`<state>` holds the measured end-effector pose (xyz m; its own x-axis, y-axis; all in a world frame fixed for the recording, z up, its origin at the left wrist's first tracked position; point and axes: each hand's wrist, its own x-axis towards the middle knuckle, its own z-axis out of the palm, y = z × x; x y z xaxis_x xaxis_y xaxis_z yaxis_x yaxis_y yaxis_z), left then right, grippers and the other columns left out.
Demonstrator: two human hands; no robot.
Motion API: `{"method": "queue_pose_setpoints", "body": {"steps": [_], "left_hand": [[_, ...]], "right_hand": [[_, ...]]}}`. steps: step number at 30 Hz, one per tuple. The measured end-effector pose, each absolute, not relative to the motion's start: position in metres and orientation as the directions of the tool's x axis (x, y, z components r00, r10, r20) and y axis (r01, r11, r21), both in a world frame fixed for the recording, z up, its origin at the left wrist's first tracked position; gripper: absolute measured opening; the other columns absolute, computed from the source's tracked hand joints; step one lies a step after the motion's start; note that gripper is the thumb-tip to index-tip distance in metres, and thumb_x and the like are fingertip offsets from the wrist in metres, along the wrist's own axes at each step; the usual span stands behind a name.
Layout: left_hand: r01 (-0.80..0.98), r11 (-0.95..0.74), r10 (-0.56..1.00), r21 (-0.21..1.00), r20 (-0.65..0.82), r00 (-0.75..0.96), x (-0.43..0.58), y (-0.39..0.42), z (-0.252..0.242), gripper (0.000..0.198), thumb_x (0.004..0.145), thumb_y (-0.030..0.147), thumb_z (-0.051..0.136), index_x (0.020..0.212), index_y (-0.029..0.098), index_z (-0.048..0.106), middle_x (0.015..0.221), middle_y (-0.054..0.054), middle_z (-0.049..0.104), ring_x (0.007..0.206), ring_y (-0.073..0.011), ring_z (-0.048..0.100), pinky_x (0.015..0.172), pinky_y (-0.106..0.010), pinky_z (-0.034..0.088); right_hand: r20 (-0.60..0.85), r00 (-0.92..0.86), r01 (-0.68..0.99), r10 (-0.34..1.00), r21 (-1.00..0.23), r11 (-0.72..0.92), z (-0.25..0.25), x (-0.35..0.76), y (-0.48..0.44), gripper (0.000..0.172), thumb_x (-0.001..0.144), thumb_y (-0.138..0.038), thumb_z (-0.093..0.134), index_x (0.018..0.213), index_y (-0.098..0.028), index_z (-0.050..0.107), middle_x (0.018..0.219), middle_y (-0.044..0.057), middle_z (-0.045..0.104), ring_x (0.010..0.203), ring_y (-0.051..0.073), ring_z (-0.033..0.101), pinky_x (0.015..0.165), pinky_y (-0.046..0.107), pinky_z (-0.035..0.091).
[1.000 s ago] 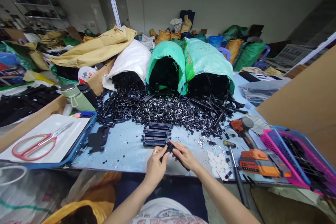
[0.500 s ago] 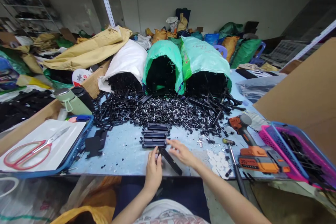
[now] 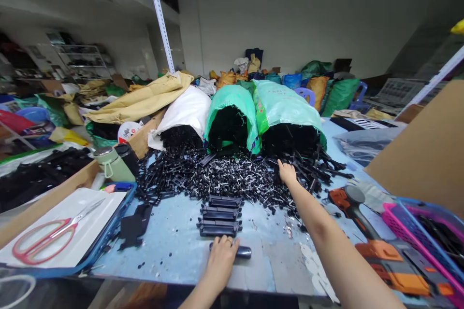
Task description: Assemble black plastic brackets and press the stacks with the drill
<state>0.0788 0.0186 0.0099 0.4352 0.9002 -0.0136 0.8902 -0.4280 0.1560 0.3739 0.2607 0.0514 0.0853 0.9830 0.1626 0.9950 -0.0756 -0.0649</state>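
The left hand (image 3: 222, 256) grasps a black bar (image 3: 244, 252), best kept steady. The right hand (image 3: 287, 173), its grip unclear, reaches black parts (image 3: 308, 165) at its fingertips; a light pinch looks wise.

I can make out no readable wording from here; the reddish print on the pale green sack (image 3: 290, 106) and the red marks on the white disc (image 3: 127, 130) are too faint.

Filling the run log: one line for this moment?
left hand: on black elongated plastic part | right hand: at heap of black plastic pieces, grasp unclear | nearby: row of black plastic assemblies
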Motion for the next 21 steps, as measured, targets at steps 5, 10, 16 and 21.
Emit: {"method": "queue_pose_setpoints", "body": {"steps": [5,10,16,21], "left_hand": [[0.880,-0.404,0.902,0.247,-0.053,0.429,0.078,0.023,0.015,0.040,0.081,0.014,0.041,0.120,0.021,0.045,0.103,-0.008,0.055,0.098,-0.0238,0.048,0.086,-0.041,0.036],[0.780,-0.489,0.825,0.391,-0.085,0.559,0.083,0.027,0.016,0.036,0.083,0.027,0.043,0.118,0.023,0.045,0.107,-0.006,0.054,0.102,-0.0230,0.044,0.089,-0.040,0.035],[0.726,-0.516,0.783,0.453,-0.093,0.615,0.083,0.032,0.025,0.036,0.084,0.025,0.035,0.120,0.023,0.041,0.113,-0.006,0.050,0.109,-0.0218,0.040,0.094,-0.040,0.028],[0.722,-0.523,0.781,0.453,-0.086,0.619,0.085,0.029,0.031,0.057,0.069,0.058,0.051,0.111,0.021,0.043,0.105,-0.007,0.052,0.100,-0.0254,0.045,0.090,-0.041,0.030]], "right_hand": [[0.088,0.032,0.999,0.996,0.000,-0.032,0.058,0.367,0.240,0.023,0.083,-0.014,0.038,0.105,-0.011,0.047,0.099,0.017,0.055,0.091,0.024,0.053,0.070,0.031,0.038],[-0.083,-0.331,0.942,0.940,-0.098,0.322,0.063,0.346,0.143,0.029,0.088,-0.044,0.034,0.105,-0.022,0.043,0.087,0.004,0.059,0.073,0.017,0.057,0.061,0.023,0.036],[-0.192,-0.741,0.671,0.643,-0.247,0.699,0.040,0.311,0.020,0.037,0.087,-0.052,0.030,0.089,-0.020,0.050,0.084,0.004,0.057,0.073,0.016,0.054,0.063,0.024,0.035],[-0.167,-0.612,0.791,0.773,-0.147,0.594,0.027,0.298,0.007,0.033,0.088,-0.047,0.032,0.090,-0.020,0.050,0.084,0.004,0.055,0.074,0.016,0.053,0.061,0.025,0.034]]}}
